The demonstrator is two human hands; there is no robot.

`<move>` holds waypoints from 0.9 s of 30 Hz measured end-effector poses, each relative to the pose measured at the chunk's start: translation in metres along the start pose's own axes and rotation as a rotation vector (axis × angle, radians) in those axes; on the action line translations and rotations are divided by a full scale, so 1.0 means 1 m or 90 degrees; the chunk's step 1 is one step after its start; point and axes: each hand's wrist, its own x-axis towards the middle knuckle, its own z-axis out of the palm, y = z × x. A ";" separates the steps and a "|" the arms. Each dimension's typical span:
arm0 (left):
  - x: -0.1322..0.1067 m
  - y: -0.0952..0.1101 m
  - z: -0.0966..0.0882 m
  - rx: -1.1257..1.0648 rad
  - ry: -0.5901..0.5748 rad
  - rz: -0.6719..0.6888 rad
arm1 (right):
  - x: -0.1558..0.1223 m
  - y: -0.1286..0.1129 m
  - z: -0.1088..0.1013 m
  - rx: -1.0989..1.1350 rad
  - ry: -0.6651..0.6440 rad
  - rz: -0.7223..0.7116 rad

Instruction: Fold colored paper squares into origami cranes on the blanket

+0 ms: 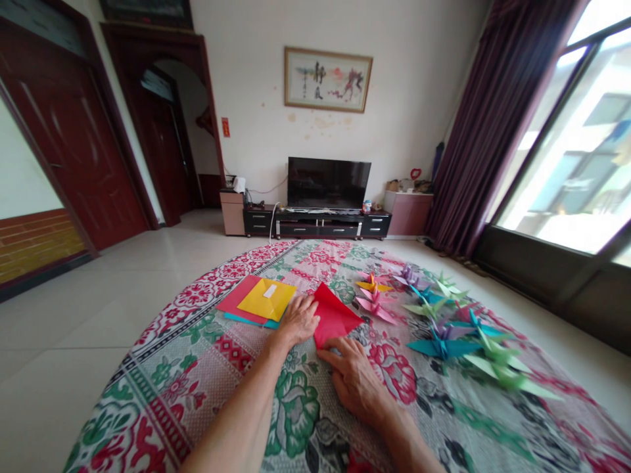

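Observation:
A sheet of red origami paper [335,316] lies on the patterned tablecloth in front of me, turned with a corner pointing away and one part slightly raised. My left hand [299,320] is at its left corner, fingers bent over the paper's edge. At the near corner, my right hand [351,368] presses with its index finger stretched along the edge and its other fingers curled. The thumbs are mostly hidden. Just left of my left hand lies a stack of coloured sheets, with a yellow paper packet [263,303] bearing a white label on top of a red sheet [235,299] and a blue one [246,320].
Several folded paper cranes in blue, green [510,374], purple, pink [376,304] and orange [373,284] stand on the right of the round table. The flowered tablecloth [197,387] covers it. Beyond are a television [329,184] on a low cabinet, doors at left and a curtained window.

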 end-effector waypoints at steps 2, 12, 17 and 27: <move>-0.001 0.000 0.001 -0.002 -0.014 -0.012 | 0.000 0.000 0.000 -0.005 0.002 -0.002; -0.002 0.003 -0.002 -0.020 -0.037 -0.032 | 0.001 -0.004 -0.002 -0.038 -0.024 -0.031; -0.001 0.002 0.000 -0.029 -0.045 -0.041 | 0.004 -0.002 0.000 -0.029 -0.015 -0.042; 0.002 -0.005 -0.005 -0.042 -0.066 -0.002 | 0.007 0.001 0.006 -0.010 0.019 -0.050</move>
